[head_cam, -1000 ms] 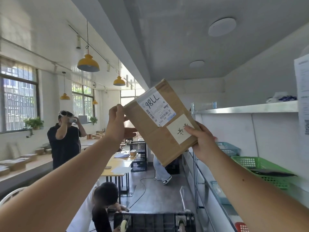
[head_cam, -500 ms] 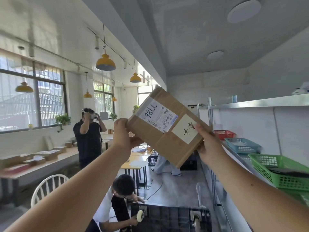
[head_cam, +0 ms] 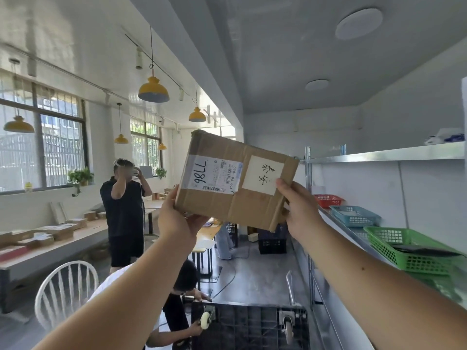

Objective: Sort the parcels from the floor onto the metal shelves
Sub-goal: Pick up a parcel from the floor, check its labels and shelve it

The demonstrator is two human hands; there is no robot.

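Note:
I hold a flat brown cardboard parcel [head_cam: 242,205] up in front of me at head height, tilted slightly down to the right. It bears a white shipping label marked 98LL and a pale handwritten note. My left hand [head_cam: 177,218] grips its lower left corner from below. My right hand [head_cam: 300,210] grips its lower right edge. The metal shelves [head_cam: 394,154] run along the wall on the right, with the parcel to their left and apart from them.
On the middle shelf stand a red basket [head_cam: 328,199], a blue basket [head_cam: 353,215] and a green basket [head_cam: 404,251]. Below me lies an upturned black cart [head_cam: 250,327] with a crouching person [head_cam: 182,294] beside it. Another person [head_cam: 125,213] stands at the left, behind a white chair [head_cam: 65,291].
The parcel has turned from a steep diagonal to nearly level and dropped a little. My left hand slid from its upper left corner to its lower left corner. The view swung left.

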